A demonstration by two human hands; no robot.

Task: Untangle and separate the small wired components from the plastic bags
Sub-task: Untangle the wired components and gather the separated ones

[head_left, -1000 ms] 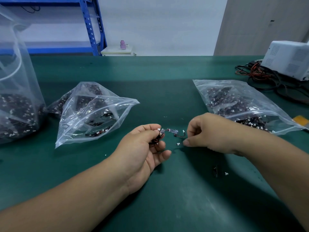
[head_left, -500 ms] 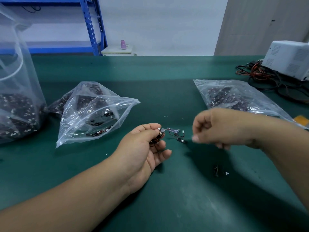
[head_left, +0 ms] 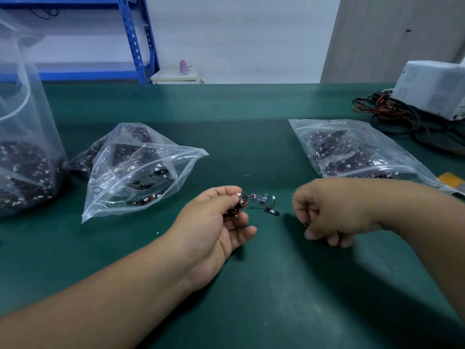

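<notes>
**Wired components and their bags on the green desk**

A tangle of wired components [head_left: 235, 207] (red and black leads, white plugs) is pinched in the left hand [head_left: 216, 222] near the middle of the desk [head_left: 251, 285]. A small board [head_left: 261, 197] and a black strip [head_left: 273, 212] trail from it to the right. Left of the tangle, an open clear bag [head_left: 141, 172] lies slumped with a few dark pieces inside. A fuller bag [head_left: 357, 149] lies flat toward the right edge. A large bag [head_left: 25, 152] stands at the left edge.
</notes>
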